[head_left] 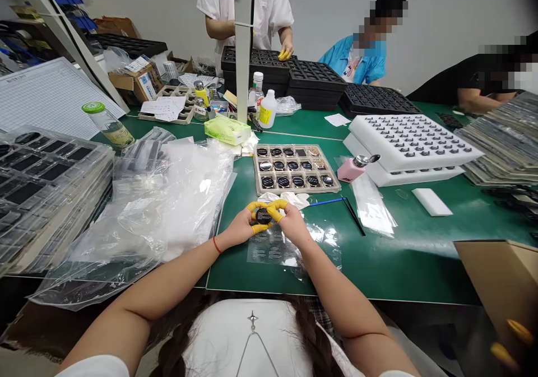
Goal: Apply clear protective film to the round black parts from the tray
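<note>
A: Item one, hands?
B: Left hand (242,227) and right hand (290,223), both wearing yellow finger cots, fingers (257,206) closed together on a small round dark disc (263,215). Disc held just above the green tabletop (403,265), in front of the person.

A: Beneath them?
B: Clear film sheet (277,251), flat on the tabletop.

A: Beyond?
B: Beige tray (294,168) of similar round discs, in rows. Pink dispenser bottle (352,169) just right of it. White foam trays (409,142) further right.

A: Left side?
B: Heap of clear plastic bags (163,198); stacked black trays in wrap (42,186).

A: Others?
B: Three people across the tabletop.
</note>
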{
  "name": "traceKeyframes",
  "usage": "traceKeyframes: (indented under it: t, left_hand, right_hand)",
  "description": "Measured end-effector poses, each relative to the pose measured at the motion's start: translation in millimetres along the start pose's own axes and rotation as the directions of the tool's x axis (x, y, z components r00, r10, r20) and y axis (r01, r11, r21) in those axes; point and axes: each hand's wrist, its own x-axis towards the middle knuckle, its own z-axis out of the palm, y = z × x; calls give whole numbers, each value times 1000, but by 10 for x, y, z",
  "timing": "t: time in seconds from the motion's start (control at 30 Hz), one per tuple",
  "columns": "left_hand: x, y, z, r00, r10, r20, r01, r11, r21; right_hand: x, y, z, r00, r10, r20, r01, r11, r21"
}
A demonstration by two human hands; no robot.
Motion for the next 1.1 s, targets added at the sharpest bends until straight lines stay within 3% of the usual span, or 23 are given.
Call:
traceKeyframes:
  t: [1.1]
  left_hand:
    - [0,-14,-5,1000,0,7,0,1000,2]
  right_hand:
    - [-23,-14,27,998,-38,-47,35,997,-68]
